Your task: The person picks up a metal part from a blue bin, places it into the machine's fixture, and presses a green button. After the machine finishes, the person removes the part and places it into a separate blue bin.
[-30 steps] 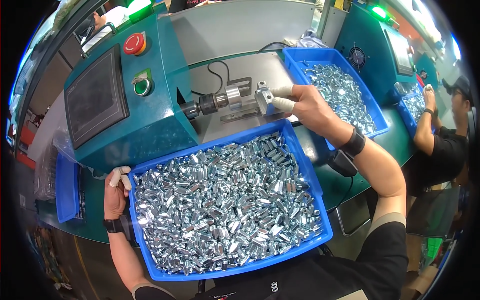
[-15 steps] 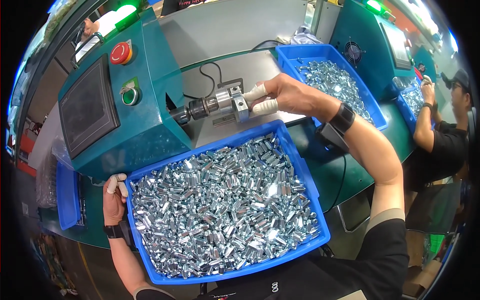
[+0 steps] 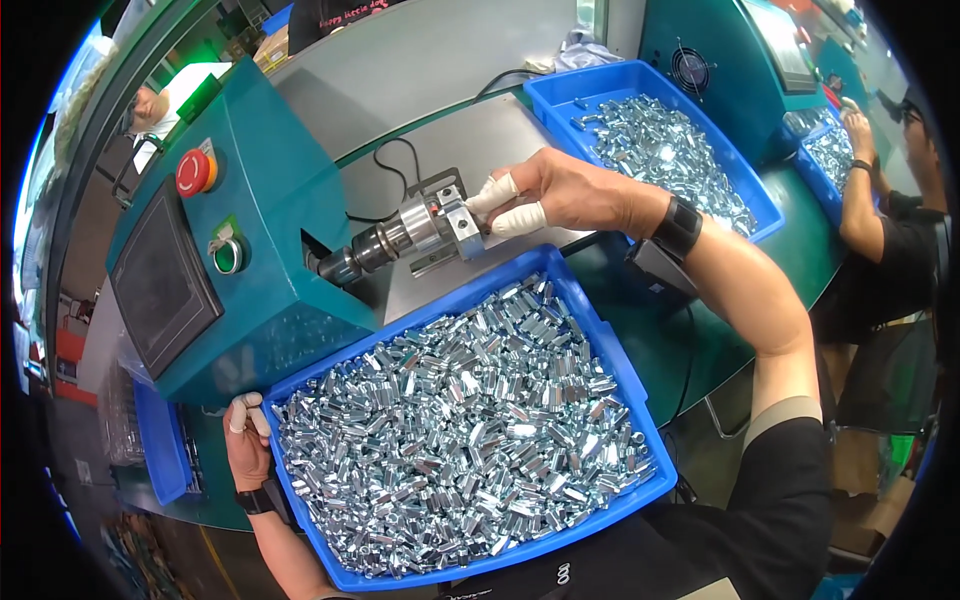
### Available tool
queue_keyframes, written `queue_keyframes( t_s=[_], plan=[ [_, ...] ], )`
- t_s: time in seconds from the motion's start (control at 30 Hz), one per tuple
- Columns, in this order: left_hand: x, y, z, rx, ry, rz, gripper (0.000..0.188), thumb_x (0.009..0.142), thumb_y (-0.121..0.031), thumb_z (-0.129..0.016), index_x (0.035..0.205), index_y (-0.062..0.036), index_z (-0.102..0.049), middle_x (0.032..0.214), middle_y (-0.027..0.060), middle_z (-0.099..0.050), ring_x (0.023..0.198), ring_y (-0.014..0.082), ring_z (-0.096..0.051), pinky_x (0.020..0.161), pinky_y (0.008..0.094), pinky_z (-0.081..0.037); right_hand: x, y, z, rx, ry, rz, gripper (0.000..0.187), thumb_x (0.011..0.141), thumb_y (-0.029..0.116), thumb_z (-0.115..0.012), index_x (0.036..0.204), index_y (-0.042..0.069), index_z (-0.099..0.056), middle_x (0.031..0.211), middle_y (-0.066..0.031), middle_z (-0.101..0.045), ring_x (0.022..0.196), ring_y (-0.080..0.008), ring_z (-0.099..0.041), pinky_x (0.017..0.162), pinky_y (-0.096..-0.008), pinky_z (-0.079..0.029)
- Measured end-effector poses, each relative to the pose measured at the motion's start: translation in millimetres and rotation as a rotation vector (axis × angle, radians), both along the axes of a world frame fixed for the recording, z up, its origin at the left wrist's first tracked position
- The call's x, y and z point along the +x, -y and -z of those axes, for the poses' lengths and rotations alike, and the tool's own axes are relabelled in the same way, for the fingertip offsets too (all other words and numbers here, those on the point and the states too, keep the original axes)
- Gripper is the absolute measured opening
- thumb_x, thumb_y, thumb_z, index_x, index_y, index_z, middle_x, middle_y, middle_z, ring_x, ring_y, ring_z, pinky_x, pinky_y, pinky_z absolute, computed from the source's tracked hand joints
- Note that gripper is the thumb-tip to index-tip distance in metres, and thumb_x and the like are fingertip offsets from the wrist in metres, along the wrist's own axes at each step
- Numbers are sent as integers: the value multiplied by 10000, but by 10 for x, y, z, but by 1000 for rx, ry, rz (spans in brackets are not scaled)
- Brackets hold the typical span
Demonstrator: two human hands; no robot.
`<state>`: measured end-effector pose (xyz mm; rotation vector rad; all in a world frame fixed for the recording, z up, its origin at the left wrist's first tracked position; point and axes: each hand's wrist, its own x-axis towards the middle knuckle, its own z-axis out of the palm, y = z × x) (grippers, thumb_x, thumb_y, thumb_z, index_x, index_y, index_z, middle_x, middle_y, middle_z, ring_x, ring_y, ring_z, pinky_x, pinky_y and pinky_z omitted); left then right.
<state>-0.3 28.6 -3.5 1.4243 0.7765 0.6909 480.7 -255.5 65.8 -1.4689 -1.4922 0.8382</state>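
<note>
My right hand (image 3: 580,195) reaches across the far side of a blue tray (image 3: 628,365) to a metal clamp block (image 3: 461,225). White covers wrap its thumb and forefinger, which pinch at the block's open end; whatever lies between them is hidden. A round steel spindle (image 3: 372,248) runs from the teal machine (image 3: 270,300) into this fixture. At the tray's left rim, my left hand (image 3: 249,450) is closed, its covered fingers curled against the edge. Shiny long hex nuts (image 3: 460,430) fill the tray in a deep heap.
Beyond my right arm stands a second blue tray (image 3: 755,215) of similar metal pieces. The machine carries a dark screen (image 3: 165,280), a red stop button (image 3: 196,172) and a green button (image 3: 227,256). A co-worker (image 3: 890,220) sits at the right; another person (image 3: 165,105) is behind the machine.
The whole view has shifted, with the machine leftward and the near tray lower. The machine's bright green lamp has gone dim. Both hands keep their places at the clamp block and tray rim.
</note>
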Motion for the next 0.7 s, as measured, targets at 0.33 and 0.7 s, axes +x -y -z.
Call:
queue_keyframes(
  t_s=[0.33,0.7],
  plan=[
    [-41,-65,72,-21,56,13,369,1042,-348,-529,996,-3,-650,574,6,-523,455,69,-396,447,209,-292,-71,14,0,41,76,-10,364,916,163,-716,1254,31,-683,1070,-95,-666,1011,-212,-632,930,-333,-481],
    [-27,-47,30,-20,29,0,369,1047,-348,-523,1000,-4,-646,575,4,-535,446,70,-400,444,206,-300,-74,-2,27,42,45,0,350,906,150,-726,1237,41,-697,1099,-102,-677,1023,-215,-636,939,-329,-479]
  ],
)
